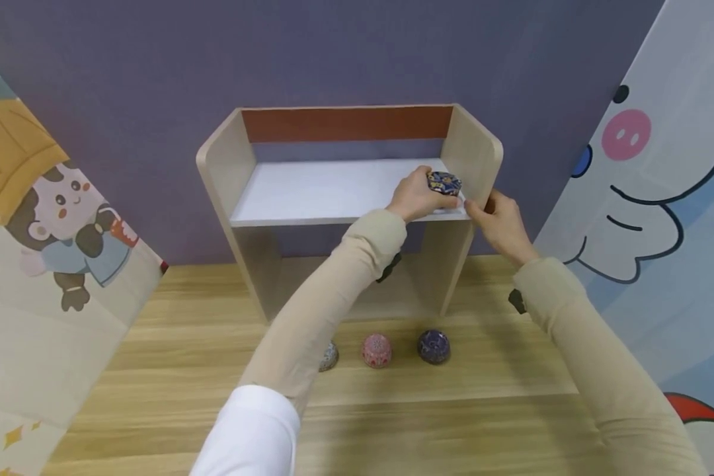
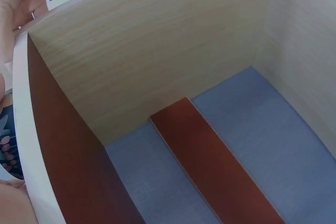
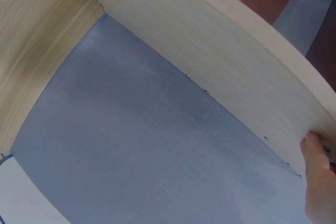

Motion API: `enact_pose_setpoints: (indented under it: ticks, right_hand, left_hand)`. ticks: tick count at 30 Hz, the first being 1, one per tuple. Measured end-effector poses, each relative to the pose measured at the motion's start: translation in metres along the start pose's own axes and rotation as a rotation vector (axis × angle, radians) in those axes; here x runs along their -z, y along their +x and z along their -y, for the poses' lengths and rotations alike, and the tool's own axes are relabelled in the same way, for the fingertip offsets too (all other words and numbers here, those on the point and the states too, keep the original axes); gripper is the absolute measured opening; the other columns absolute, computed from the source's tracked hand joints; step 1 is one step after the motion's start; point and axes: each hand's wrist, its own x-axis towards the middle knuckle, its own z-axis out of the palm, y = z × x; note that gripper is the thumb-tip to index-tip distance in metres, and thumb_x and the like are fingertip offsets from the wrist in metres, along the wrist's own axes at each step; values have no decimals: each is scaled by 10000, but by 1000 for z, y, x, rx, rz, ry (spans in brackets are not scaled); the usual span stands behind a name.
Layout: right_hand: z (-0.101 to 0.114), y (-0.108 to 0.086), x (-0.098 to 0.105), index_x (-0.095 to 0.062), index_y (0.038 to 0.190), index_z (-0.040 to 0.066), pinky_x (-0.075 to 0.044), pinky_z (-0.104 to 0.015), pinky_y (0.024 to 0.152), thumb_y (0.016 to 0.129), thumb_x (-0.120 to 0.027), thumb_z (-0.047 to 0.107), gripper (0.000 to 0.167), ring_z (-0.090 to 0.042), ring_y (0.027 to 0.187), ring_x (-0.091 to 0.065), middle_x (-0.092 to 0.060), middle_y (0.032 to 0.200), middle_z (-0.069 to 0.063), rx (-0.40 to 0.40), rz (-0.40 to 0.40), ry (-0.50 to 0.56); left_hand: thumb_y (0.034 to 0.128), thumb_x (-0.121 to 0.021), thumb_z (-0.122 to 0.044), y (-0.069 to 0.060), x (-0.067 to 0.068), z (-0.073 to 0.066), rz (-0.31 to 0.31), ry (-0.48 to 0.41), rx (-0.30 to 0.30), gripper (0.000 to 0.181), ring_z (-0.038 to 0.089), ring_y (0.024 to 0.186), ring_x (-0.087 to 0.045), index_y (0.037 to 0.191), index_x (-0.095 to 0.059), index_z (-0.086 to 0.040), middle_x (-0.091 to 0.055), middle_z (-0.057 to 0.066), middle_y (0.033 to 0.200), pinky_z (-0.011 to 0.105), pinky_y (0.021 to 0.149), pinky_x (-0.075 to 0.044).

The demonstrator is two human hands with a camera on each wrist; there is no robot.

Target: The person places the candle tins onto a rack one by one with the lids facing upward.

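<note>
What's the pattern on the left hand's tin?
Tin: dark blue with yellow and pale motifs; head view shows it best.

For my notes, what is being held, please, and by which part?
Left grip holds a tin by its sides; right grip, the shelf by its right panel.

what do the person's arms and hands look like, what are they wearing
The left hand and right hand wear no gloves. Loose, wrinkled beige sleeves cover both forearms, left and right, each with a gathered cuff at the wrist. A white sleeve shows higher on the left arm.
</note>
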Motion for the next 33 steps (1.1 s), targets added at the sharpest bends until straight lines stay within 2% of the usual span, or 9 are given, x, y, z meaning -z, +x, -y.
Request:
enact_pose_setpoints:
  ticks: [3,8,14,18,24,27,33]
  right_hand:
    - [0,1,0,-557,1167,-67,-421,-151,603,946,-525,302,432,-143,785,-535,-620,1003,-242,-12,2,2]
    - [1,2,0,-550,1191,-65,-419,-148,605,948,-522,306,444,-154,809,-538,-617,1028,-242,-8,1,11]
    - [1,2,0,-557,1187,-61,-421,-146,596,948,-523,297,432,-95,775,-539,-623,1018,-246,5,-1,10]
    - [-1,0,-1,-554,1199,-50,-426,-143,599,945,-529,312,443,-87,777,-543,-625,1024,-245,-7,3,17]
    - [0,1,-1,-564,1173,-73,-426,-124,593,944,-534,296,435,-61,748,-534,-627,1012,-256,0,-3,19]
    - [1,2,-1,-571,1164,-73,-427,-124,595,942,-536,301,437,-61,747,-532,-628,1011,-253,4,-9,22]
    - [0,2,-1,-578,1137,-73,-430,-134,582,939,-540,292,416,-63,724,-531,-631,981,-243,-2,-15,12]
  left_hand:
    - [752,-760,-405,-1,3,-1,11,-32,18,928,196,1108,-511,1457,-270,-55,-503,99,1308,235,940,-422]
    - [763,-739,-440,-3,10,0,57,-119,11,964,187,1131,-485,1484,-203,-91,-454,78,1340,251,960,-412]
    - [809,-682,-468,-7,15,6,89,-258,-19,936,140,1332,-324,1508,-144,-157,-293,-12,1499,257,1052,-342]
    - [860,-625,-460,-10,15,9,52,-348,-34,864,113,1365,-271,1506,-151,-137,-274,-19,1514,241,1078,-302]
    - [911,-593,-343,-13,26,9,-79,-374,-67,744,145,1329,-352,1484,-210,-62,-368,50,1470,192,1047,-326]
    - [928,-576,-292,-14,34,9,-123,-403,-76,693,145,1312,-380,1478,-227,-55,-400,50,1450,177,1028,-343]
    - [944,-563,-253,-22,45,11,-131,-468,-96,617,133,1248,-460,1462,-284,-66,-468,53,1398,179,997,-382]
